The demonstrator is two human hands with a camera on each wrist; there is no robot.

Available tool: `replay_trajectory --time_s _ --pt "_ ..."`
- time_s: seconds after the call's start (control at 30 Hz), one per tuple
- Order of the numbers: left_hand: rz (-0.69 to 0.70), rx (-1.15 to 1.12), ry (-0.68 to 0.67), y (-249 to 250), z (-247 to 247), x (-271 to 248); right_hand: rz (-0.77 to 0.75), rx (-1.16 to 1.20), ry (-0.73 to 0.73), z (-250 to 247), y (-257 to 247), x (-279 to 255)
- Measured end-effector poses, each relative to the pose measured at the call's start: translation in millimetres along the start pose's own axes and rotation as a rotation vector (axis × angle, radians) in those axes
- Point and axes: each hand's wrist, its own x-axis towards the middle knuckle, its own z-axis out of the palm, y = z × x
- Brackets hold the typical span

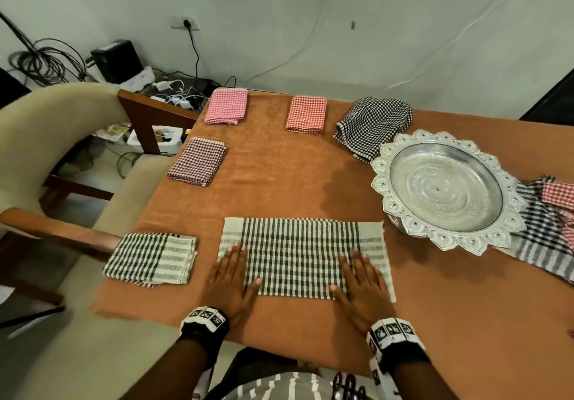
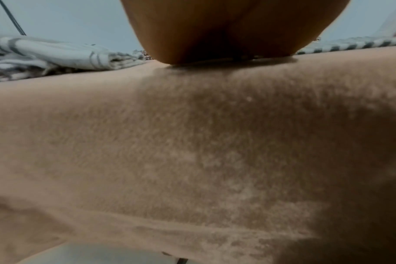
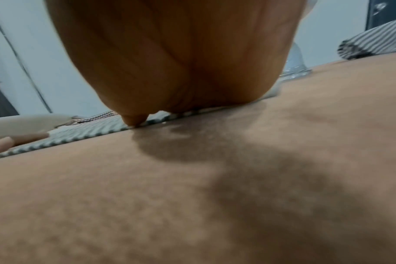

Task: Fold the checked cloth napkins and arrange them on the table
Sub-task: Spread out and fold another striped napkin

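A green-and-cream checked napkin [image 1: 298, 253] lies flat in a wide rectangle at the table's near edge. My left hand [image 1: 231, 278] presses flat on its left end, and my right hand [image 1: 362, 284] presses flat on its right end, fingers straight. In both wrist views only the heel of a palm shows, my left hand [image 2: 215, 32] and my right hand [image 3: 181, 59] resting on the cloth edge [image 3: 79, 137]. A folded green checked napkin [image 1: 152, 258] sits just left. Folded dark red [image 1: 198, 161], pink [image 1: 226, 106] and orange-red [image 1: 307, 114] napkins lie farther back.
A black-and-white checked napkin [image 1: 372, 124] lies loosely bunched at the back. An ornate silver tray [image 1: 447, 191] stands at right on a heap of unfolded napkins [image 1: 546, 238]. A beige armchair [image 1: 46, 138] stands left of the orange-covered table [image 1: 279, 182].
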Motion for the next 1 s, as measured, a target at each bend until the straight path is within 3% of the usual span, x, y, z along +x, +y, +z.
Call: replay_trajectory --time_s 0.13,0.23,0.33,0.43,0.7,0.8,0.93,1.0 --pt "-0.051 -0.026 0.003 -3.5 -3.0 -4.5 0.122 -0.001 0.023 -3.3 21.7 -18.8" --pt "-0.167 -0.122 0.053 -0.3 -10.0 9.0 0.176 -0.024 0.068 -9.7 11.7 -23.8" --pt "-0.283 -0.132 0.08 -1.2 -15.5 23.0 0.02 0.043 0.088 -13.1 -21.9 -12.2" --pt "-0.309 -0.136 0.06 -3.8 -18.0 28.9 -0.13 -0.036 -0.036 -9.2 -43.2 -1.9" --pt "-0.41 -0.157 0.103 -4.7 -31.8 31.8 0.036 0.02 -0.013 -7.8 -9.7 -9.1" --pt "-0.456 -0.168 0.037 -9.2 -39.0 39.3 0.082 0.041 -0.037 -15.3 -22.3 -6.5" --pt "-0.543 -0.339 0.023 -19.4 -44.9 51.1 -0.021 0.059 -0.018 -18.6 -49.3 -1.2" --pt "-0.576 -0.338 -0.012 -15.7 -51.7 51.0 -0.06 0.03 -0.089 -9.9 -51.0 -1.1"
